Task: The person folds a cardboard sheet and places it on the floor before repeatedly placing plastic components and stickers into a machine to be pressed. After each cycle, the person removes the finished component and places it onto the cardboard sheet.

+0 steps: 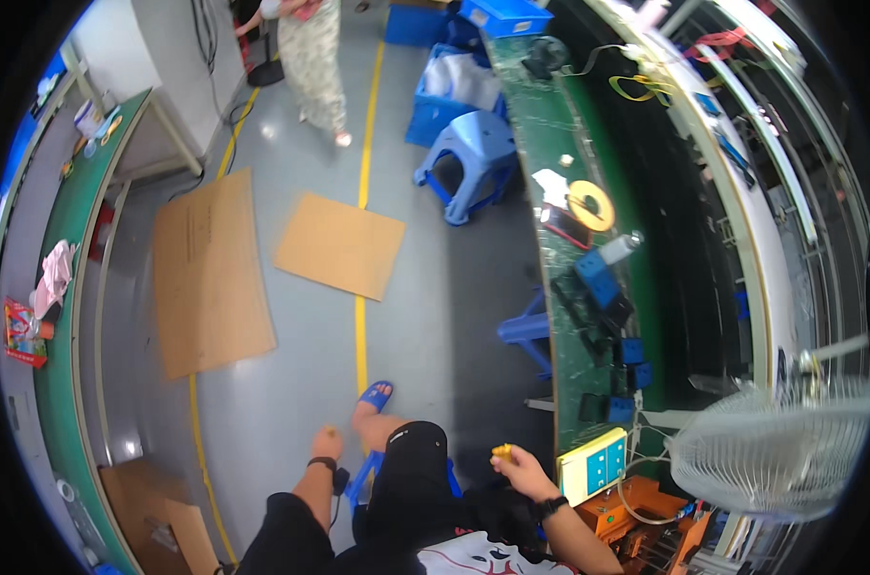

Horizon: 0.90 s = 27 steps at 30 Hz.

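Observation:
Out over the right side of my lap, my right hand (524, 473) is closed round a small yellow piece (501, 451), whose exact kind is too small to tell. My left hand (327, 445) hangs beside my left knee above the floor, its fingers curled. A tiny tan spot shows at its fingertips, but I cannot make out what it is. Closest to my right hand is a pale yellow panel (576, 476) with a blue-green face, standing at the bench end above an orange machine (615, 516).
A wire-caged fan (772, 450) stands at the right. The green bench (574, 383) carries blue blocks (598, 278) and a yellow tape roll (591, 206). Blue stools (472, 153) stand beside it. Cardboard sheets (210, 278) lie on the floor. A person (310, 67) is at the far end.

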Tool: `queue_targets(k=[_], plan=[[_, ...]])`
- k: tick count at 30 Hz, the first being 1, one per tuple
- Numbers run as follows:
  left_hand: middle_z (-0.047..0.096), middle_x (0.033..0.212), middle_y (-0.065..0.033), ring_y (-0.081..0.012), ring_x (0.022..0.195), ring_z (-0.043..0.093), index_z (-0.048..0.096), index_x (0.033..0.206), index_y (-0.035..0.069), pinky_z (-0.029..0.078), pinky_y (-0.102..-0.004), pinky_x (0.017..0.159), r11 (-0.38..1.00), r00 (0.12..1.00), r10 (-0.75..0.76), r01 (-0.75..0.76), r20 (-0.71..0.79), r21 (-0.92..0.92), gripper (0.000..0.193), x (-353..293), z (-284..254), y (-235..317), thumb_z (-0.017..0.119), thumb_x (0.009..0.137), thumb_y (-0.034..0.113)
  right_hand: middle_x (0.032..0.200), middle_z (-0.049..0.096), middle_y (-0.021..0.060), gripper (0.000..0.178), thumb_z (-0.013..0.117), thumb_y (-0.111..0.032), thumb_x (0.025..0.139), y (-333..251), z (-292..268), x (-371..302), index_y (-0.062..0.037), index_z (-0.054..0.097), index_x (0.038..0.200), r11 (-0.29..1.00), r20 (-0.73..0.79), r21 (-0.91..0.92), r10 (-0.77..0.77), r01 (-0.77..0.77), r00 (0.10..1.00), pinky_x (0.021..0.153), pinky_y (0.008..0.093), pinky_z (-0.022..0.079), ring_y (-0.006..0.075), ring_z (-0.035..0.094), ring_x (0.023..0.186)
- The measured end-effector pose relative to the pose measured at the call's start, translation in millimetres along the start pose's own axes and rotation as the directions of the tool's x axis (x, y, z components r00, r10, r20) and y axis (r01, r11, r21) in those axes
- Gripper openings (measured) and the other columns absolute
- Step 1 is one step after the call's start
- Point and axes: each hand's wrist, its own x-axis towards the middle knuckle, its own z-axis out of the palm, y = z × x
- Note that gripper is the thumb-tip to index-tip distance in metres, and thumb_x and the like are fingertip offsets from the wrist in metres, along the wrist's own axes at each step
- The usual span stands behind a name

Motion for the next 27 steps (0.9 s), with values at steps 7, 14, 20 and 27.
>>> queue_targets(k=[7,14,20,27], plan=[[0.067,0.104,-0.0266,-0.0458,0.102,0.062,0.065,0.105,-0.002,0.05,-0.052,0.087,0.958,0.959,-0.282,0.283,0.015,-0.047,0.038,59.1,-55.7,-112.8,0.056,0.093,0.033,0.081,0.06,-0.0036,0.019,0.069,-0.028,0.092,-1.7,106.6,216.3,-0.0128,0.061,0.1,0.881,-0.027,0.218,0.436,-0.421,0.899,0.06,0.0224,0.046,0.0068,0.059,0.072],[0.069,0.092,-0.0221,-0.0385,0.089,0.066,0.065,0.104,-0.002,0.05,-0.0429,0.08,0.912,0.952,-0.305,0.303,0.039,-0.275,0.036,227.4,21.9,-110.6,0.062,0.094,0.032,0.107,0.066,0.0111,0.055,0.072,-0.032,0.087,146.3,163.5,456.6,-0.0034,0.054,0.131,0.939,-0.357,0.014,0.326,-0.344,0.875,0.09,0.0385,0.046,0.0217,0.061,0.103],[0.05,0.138,-0.0313,-0.0432,0.128,0.048,0.046,0.137,-0.007,0.038,-0.0463,0.108,0.91,0.981,-0.18,0.196,-0.077,0.367,0.071,390.6,22.2,-382.0,0.062,0.094,0.047,0.146,0.038,0.021,0.069,0.071,-0.035,0.087,224.8,268.7,648.7,0.0047,0.044,0.137,0.929,-0.125,-0.336,0.122,-0.157,0.985,0.12,0.0396,0.011,0.0275,0.03,0.137],[0.049,0.144,-0.0207,-0.0273,0.131,0.048,0.034,0.148,-0.004,0.034,-0.0358,0.109,0.806,0.825,-0.564,0.539,-0.038,-0.244,0.083,467.7,105.6,-371.2,0.062,0.092,0.049,0.112,0.06,0.0221,0.069,0.08,-0.031,0.077,289.0,262.9,731.7,0.006,0.047,0.125,0.947,-0.419,-0.133,0.215,-0.294,0.882,0.089,0.0373,0.047,0.0311,0.06,0.102]])
